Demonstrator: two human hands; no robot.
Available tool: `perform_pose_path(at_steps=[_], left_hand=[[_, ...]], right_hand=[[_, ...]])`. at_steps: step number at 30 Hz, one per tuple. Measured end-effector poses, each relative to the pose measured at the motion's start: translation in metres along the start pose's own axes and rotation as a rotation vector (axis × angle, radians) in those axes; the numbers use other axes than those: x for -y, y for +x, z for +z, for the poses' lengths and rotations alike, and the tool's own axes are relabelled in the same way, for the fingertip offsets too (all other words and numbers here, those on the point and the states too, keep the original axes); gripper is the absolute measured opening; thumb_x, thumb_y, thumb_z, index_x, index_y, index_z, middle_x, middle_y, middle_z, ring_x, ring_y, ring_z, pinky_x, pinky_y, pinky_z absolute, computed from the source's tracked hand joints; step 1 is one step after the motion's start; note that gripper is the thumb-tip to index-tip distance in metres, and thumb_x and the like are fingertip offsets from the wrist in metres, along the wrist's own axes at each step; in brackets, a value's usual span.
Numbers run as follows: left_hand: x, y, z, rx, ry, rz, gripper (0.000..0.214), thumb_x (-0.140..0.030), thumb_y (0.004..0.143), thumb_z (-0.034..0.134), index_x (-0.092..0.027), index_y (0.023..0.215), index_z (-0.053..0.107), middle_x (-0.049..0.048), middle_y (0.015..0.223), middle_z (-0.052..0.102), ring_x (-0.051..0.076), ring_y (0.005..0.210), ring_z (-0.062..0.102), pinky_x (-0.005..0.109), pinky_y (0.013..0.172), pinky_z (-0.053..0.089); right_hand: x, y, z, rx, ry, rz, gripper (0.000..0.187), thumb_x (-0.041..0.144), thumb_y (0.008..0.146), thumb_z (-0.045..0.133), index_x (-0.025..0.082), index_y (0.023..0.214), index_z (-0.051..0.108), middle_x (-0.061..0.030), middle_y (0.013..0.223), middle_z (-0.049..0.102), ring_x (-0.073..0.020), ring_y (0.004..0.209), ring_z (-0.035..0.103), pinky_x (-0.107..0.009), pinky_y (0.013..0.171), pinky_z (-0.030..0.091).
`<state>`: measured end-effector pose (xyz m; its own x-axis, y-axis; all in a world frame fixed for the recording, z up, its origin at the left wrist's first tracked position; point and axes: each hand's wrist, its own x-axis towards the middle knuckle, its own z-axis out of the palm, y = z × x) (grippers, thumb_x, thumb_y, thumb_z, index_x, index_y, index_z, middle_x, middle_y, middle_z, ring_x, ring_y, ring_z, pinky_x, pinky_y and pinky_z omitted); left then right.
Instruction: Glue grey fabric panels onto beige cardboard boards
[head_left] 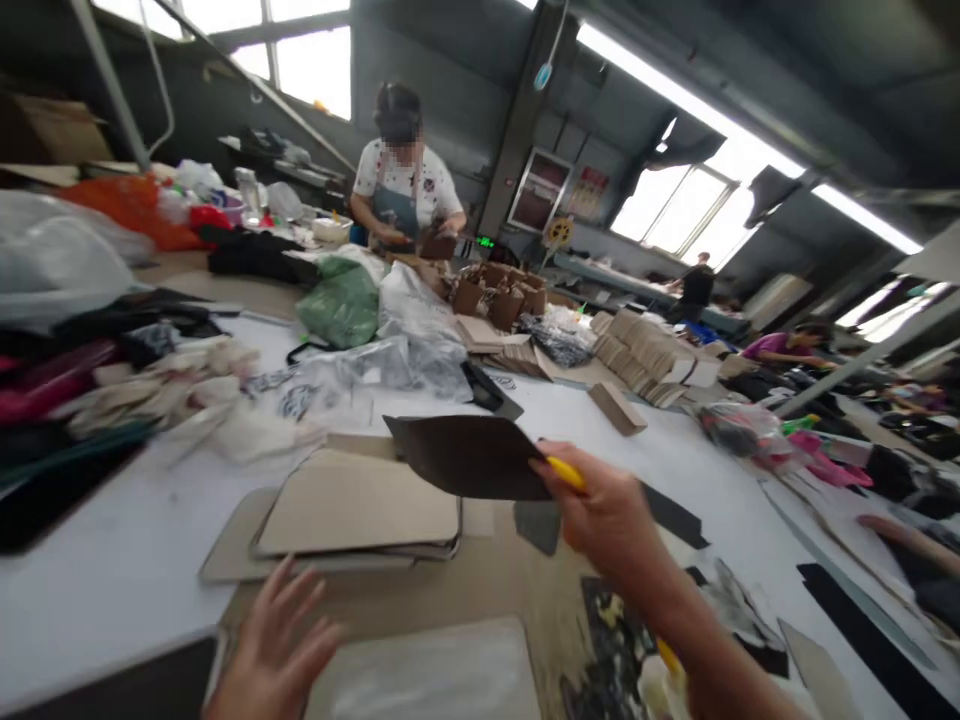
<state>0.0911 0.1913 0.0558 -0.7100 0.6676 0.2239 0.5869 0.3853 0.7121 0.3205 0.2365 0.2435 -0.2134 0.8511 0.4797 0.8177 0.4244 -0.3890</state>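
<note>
My right hand (600, 505) is closed, holding up a thin dark sheet (469, 455) with a curved edge over the table. A yellow handle-like piece (566, 474) also shows in that grip; its tool is hidden. My left hand (277, 640) is slightly blurred, its fingers spread and nothing in them. Just beyond it lies a stack of beige rounded-corner panels (360, 505). In front of me a pale, shiny-surfaced panel (439, 670) rests on a brown board (390, 595). A dark panel with a light border (135, 685) lies left of my left hand.
A stained dark patch (615, 640) lies beneath my right forearm, beside another yellow piece (670, 660). Plastic bags (420, 320), fabric scraps (187, 385) and stacked beige pieces (645, 355) crowd the table's far side. A co-worker (405, 190) stands across the table. Dark strips (870, 640) lie at right.
</note>
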Motion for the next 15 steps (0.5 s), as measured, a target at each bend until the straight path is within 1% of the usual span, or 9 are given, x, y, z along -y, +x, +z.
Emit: perform_pose_path(at_steps=[1,2,4,5,7,8,10,13,15], left_hand=[[0.003,0.000,-0.014,0.222,-0.192,0.036,0.034,-0.025,0.082,0.045,-0.019,0.116,0.046,0.0022,0.080,0.066,0.012,0.068,0.063,0.025,0.066,0.053],[0.003,0.002,-0.027,0.446,-0.408,0.018,0.036,-0.025,0.083,0.043,-0.022,0.119,0.043,0.0042,0.089,0.067,0.012,0.075,0.064,0.025,0.068,0.053],[-0.003,0.007,-0.048,0.813,-0.882,-0.176,0.039,-0.031,0.084,0.042,-0.022,0.122,0.039,0.0087,0.106,0.062,0.015,0.087,0.062,0.029,0.071,0.053],[-0.007,0.010,-0.057,0.915,-1.016,-0.278,0.040,-0.033,0.081,0.047,-0.022,0.119,0.042,0.0082,0.110,0.060,0.016,0.089,0.061,0.030,0.072,0.052],[-0.013,0.012,-0.072,0.957,-1.126,-0.457,0.038,-0.034,0.073,0.059,-0.019,0.107,0.052,0.0060,0.103,0.062,0.014,0.078,0.061,0.027,0.067,0.052],[-0.013,0.012,-0.078,0.954,-1.118,-0.508,0.036,-0.034,0.069,0.063,-0.018,0.100,0.056,0.0046,0.098,0.064,0.012,0.072,0.060,0.025,0.064,0.051],[-0.005,0.009,-0.089,0.947,-1.026,-0.545,0.033,-0.034,0.064,0.067,-0.016,0.091,0.059,0.0028,0.088,0.065,0.010,0.066,0.056,0.021,0.058,0.048],[0.025,-0.006,-0.094,1.007,-0.756,-0.519,0.034,-0.042,0.061,0.065,-0.016,0.082,0.060,0.0019,0.077,0.064,0.013,0.065,0.055,0.022,0.056,0.045],[0.050,-0.022,-0.087,1.070,-0.538,-0.460,0.035,-0.049,0.059,0.061,-0.016,0.069,0.059,0.0001,0.064,0.060,0.014,0.060,0.052,0.023,0.051,0.041]], right_hand=[[0.009,-0.010,-0.011,-0.019,0.043,0.036,0.022,0.033,0.079,0.047,0.023,0.093,0.062,-0.0012,0.084,0.065,-0.0147,0.071,0.060,-0.026,0.065,0.047],[0.017,-0.020,-0.021,-0.024,0.074,0.075,0.022,0.036,0.078,0.050,0.023,0.089,0.063,-0.0009,0.079,0.065,-0.0142,0.065,0.059,-0.025,0.061,0.047],[0.028,-0.039,-0.035,-0.029,0.090,0.184,0.024,0.043,0.073,0.054,0.023,0.083,0.064,-0.0004,0.070,0.063,-0.0134,0.057,0.057,-0.024,0.053,0.045],[0.031,-0.049,-0.040,-0.033,0.089,0.246,0.026,0.045,0.071,0.056,0.023,0.081,0.064,-0.0002,0.067,0.062,-0.0133,0.055,0.055,-0.024,0.051,0.044],[0.034,-0.071,-0.044,-0.035,0.079,0.364,0.029,0.049,0.068,0.057,0.022,0.075,0.063,0.0006,0.060,0.060,-0.0126,0.050,0.053,-0.023,0.047,0.042],[0.032,-0.083,-0.043,-0.005,0.070,0.423,0.029,0.050,0.068,0.057,0.021,0.073,0.062,0.0014,0.056,0.058,-0.0121,0.047,0.051,-0.023,0.046,0.041],[0.022,-0.113,-0.034,0.111,0.040,0.529,0.029,0.049,0.071,0.053,0.020,0.070,0.060,0.0027,0.051,0.055,-0.0109,0.044,0.049,-0.022,0.045,0.040],[-0.008,-0.172,0.001,0.351,0.002,0.637,0.033,0.047,0.077,0.043,0.019,0.071,0.059,0.0022,0.050,0.056,-0.0119,0.046,0.051,-0.022,0.047,0.039],[-0.032,-0.212,0.033,0.514,-0.004,0.656,0.033,0.044,0.079,0.040,0.019,0.071,0.059,-0.0002,0.056,0.060,-0.0145,0.053,0.056,-0.023,0.053,0.041]])
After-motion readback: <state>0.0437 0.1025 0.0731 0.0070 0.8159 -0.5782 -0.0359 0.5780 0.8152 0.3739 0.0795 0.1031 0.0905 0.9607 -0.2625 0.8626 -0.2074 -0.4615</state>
